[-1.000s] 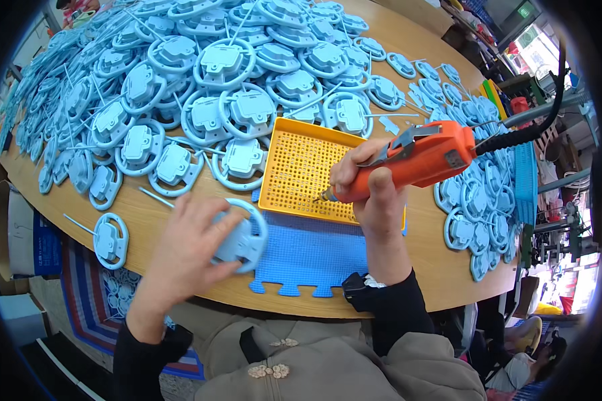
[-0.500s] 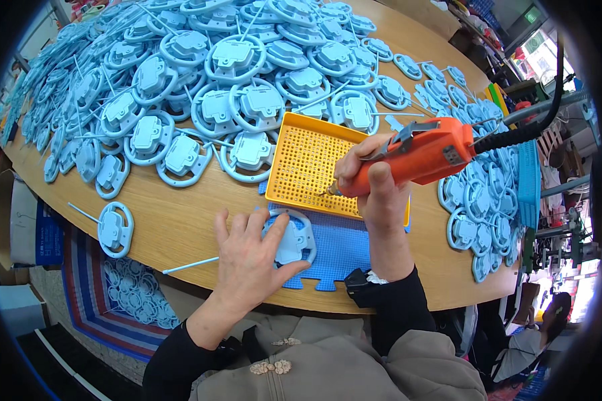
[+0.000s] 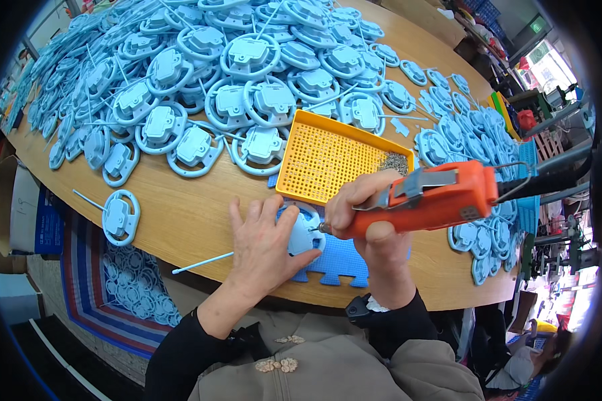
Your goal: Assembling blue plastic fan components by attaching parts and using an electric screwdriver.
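Observation:
A light-blue plastic ring-shaped part [image 3: 302, 235] with a flat housing in its middle lies on a blue foam mat [image 3: 341, 264]. Its thin rod sticks out leftward past the mat. My left hand [image 3: 259, 242] holds the part down, thumb at the near edge and fingers over the far side, covering its left portion. In my right hand [image 3: 384, 252] is an orange electric screwdriver [image 3: 425, 200], fingers wrapped round its body. The tip of its bit meets the housing; whether a screw sits under it is too small to tell.
Behind the mat stands a yellow perforated tray [image 3: 299, 192], with small screws [image 3: 394, 162] in its right corner. A big heap of similar blue parts [image 3: 247, 57] fills the far left; more lie at right. One single part [image 3: 119, 217] rests near the left table edge. A cable trails from the screwdriver.
My right hand has brought the screwdriver from over the tray down and toward me, onto the blue part. My left hand stays on the part. The view has shifted slightly.

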`<state>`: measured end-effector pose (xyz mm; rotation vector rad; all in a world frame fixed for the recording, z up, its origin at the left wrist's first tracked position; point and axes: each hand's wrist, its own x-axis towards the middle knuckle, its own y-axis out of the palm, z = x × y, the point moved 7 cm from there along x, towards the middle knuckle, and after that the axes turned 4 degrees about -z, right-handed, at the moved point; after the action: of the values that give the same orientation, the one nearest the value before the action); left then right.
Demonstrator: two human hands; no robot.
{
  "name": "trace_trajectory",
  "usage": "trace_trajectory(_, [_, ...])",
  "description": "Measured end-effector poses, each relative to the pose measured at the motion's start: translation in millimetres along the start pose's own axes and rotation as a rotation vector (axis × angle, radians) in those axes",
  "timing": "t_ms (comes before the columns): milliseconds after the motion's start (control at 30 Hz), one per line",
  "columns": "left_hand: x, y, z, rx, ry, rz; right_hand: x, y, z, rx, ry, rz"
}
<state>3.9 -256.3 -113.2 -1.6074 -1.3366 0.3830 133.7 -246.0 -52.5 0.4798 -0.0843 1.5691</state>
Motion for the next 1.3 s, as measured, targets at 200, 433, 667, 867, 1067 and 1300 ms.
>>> trace_trajectory(200, [-1,1,-1,-0.005,0.017,0.008,-3,2,-4,-0.074,0.003,0.023])
trace_trajectory(433, [-7,-1,0,0.018,0.039,0.054,-3,7,-19,-0.022,0.023,-0.015])
trace_trajectory(667, [-53,-77,32,0.023,-0.086,0.093,21,-27,16,0.187,-0.19,0.014])
trace_trajectory(867, [-95,-153,129,0.314,-0.285,0.121,32,-51,-13,-0.009,-0.103,-0.146])
trace_trajectory(1067, [-72,-141,217,0.241,-0.283,0.134,37,-44,-24,-0.008,-0.133,-0.13])
trace_trajectory(1300, [-55,-142,200,0.174,-0.302,0.098,37,-47,-31,0.041,-0.095,-0.09])
